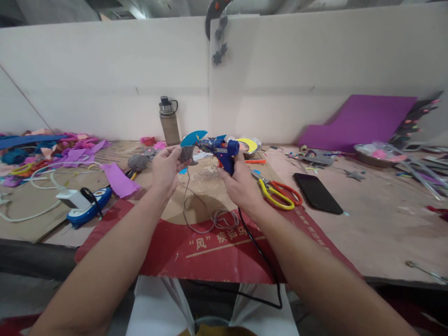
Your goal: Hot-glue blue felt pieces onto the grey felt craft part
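My left hand (167, 165) pinches a small grey felt piece (187, 153) with a grey yarn (187, 186) trailing down to loose loops on the red sheet. In my right hand (241, 179) is a blue hot glue gun (226, 150), fingers wrapped round its handle. The gun's nozzle points left and meets or nearly meets the felt; I cannot tell if they touch. From the handle a black cord (257, 247) runs down over the table edge. Behind the felt shows a blue curved cutout (193, 137). Scissors with yellow and red handles (280, 193) lie right of the gun.
A black phone (318, 193) lies right of the scissors. At left are a blue power strip (87, 207), cables and felt scraps (75, 151). A water bottle (169, 122) stands by the back wall. The red printed sheet (168, 254) covers the table's front edge.
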The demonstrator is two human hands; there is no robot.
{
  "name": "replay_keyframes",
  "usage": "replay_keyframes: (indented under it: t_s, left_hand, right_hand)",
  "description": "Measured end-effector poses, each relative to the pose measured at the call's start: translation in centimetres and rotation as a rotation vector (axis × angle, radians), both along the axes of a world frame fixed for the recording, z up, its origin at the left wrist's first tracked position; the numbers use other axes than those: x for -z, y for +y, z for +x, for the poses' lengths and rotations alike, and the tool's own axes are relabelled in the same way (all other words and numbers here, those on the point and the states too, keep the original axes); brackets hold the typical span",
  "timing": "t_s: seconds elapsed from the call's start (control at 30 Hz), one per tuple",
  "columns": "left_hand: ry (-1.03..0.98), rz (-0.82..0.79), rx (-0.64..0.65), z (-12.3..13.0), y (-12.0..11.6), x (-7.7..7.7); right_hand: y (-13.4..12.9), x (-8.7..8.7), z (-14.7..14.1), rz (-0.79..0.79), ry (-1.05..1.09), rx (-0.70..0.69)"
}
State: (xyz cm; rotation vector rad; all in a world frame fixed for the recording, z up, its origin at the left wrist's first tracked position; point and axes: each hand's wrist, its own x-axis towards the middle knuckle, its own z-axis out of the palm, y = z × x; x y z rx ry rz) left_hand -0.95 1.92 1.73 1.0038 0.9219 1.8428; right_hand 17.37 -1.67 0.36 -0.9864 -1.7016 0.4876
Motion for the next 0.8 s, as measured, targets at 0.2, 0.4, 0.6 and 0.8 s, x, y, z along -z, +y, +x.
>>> replay_keyframes:
  t_s: [0.2, 0.4, 0.6, 0.8]
  left_hand:
    - [-0.007, -0.003, 0.015, 0.03, -0.02, 0.05]
    - [-0.071, -0.078, 0.047, -0.06, 0.08, -0.08]
    - [-0.05, -0.106, 0.061, 0.02, 0.17, 0.2]
    - [-0.103, -0.162, 0.083, 0.23, 0.14, 0.04]
  right_hand:
    - [-0.24, -0.19, -0.08, -0.01, -0.009, 0.008]
    - [-0.1, -0.01, -0.07, 0.011, 0.005, 0.014]
    - [0.0, 0.3, -0.51, 0.002, 0.021, -0.026]
    - [0.1, 0.37, -0.58, 0.038, 0.053, -0.055]
